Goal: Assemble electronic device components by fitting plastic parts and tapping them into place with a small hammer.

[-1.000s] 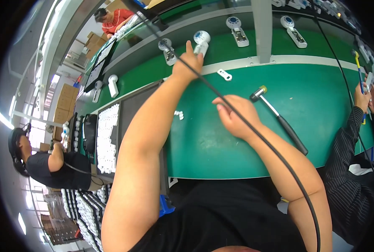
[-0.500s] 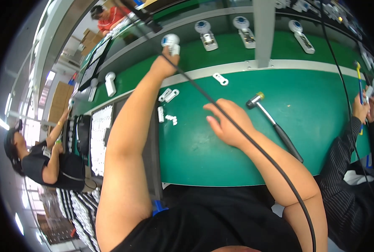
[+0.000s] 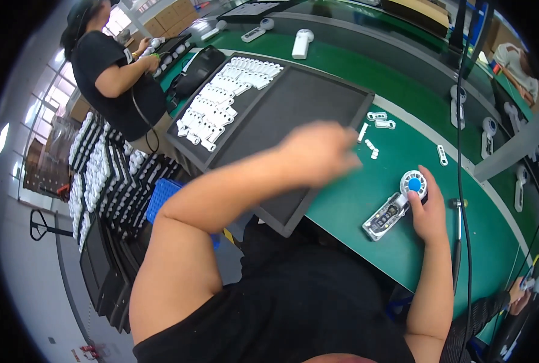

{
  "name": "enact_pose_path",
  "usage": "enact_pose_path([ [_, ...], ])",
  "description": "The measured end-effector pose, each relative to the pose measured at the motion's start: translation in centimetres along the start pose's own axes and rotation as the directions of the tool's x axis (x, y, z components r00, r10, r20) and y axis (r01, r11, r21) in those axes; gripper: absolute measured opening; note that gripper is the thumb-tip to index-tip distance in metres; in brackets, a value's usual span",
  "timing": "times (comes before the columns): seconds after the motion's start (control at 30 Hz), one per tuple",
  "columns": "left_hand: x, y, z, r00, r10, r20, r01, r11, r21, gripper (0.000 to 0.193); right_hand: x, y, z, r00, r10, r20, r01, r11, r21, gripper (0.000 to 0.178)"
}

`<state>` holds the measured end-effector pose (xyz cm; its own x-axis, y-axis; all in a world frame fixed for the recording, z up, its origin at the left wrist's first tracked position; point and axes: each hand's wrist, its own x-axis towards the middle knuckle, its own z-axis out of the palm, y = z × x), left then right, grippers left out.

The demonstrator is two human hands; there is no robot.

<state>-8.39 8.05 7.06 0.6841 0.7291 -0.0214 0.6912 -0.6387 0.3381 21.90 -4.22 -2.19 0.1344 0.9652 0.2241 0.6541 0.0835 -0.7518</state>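
My right hand (image 3: 428, 212) grips a white handheld fan (image 3: 413, 183) by its round head, which has a blue centre, with the thumb laid on the front. The fan's open handle points toward the front edge of the green table (image 3: 348, 199), and a circuit board shows inside it. My left hand (image 3: 319, 154) hangs over the right part of a black tray (image 3: 263, 130), its fingers smeared by motion. Beside that hand lie white handle covers (image 3: 385, 124) and several small white pieces (image 3: 371, 145). A hammer (image 3: 458, 227) lies just right of my right forearm.
White covers (image 3: 212, 109) fill the tray's left part. More fans (image 3: 303, 43) rest along the green conveyor (image 3: 354, 69) behind the table. A black cable (image 3: 461, 151) hangs down at the right. One co-worker (image 3: 115, 72) stands at left; another's hands (image 3: 517, 296) show at lower right.
The view has turned left, bringing the tray into sight. The fan held by my left hand at the conveyor is now in my right hand, nearer me. My left hand has drawn back.
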Motion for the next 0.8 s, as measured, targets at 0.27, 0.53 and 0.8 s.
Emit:
enact_pose_path([
  [0.27, 4.0, -28.2, -2.6, 0.812, -0.41, -0.416, 0.509, 0.845, 0.162, 0.024, 1.9, -0.2, 0.8, 0.986, -0.138, -0.091, 0.135, 0.99, -0.037, 0.052],
  [0.53, 3.8, -26.0, -3.6, 0.803, -0.353, -0.48, 0.426, 0.904, 0.047, 0.018, 0.3, 1.9, -0.7, 0.948, -0.135, -0.289, 0.154, 0.987, 0.046, 0.043],
  [0.8, -0.3, -4.2, 2.7, 0.99, 0.039, 0.137, 0.14, -0.076, -0.987, 0.018, 0.3, -8.7, 0.8, 0.828, -0.54, -0.151, 0.545, 0.838, -0.009, 0.042],
])
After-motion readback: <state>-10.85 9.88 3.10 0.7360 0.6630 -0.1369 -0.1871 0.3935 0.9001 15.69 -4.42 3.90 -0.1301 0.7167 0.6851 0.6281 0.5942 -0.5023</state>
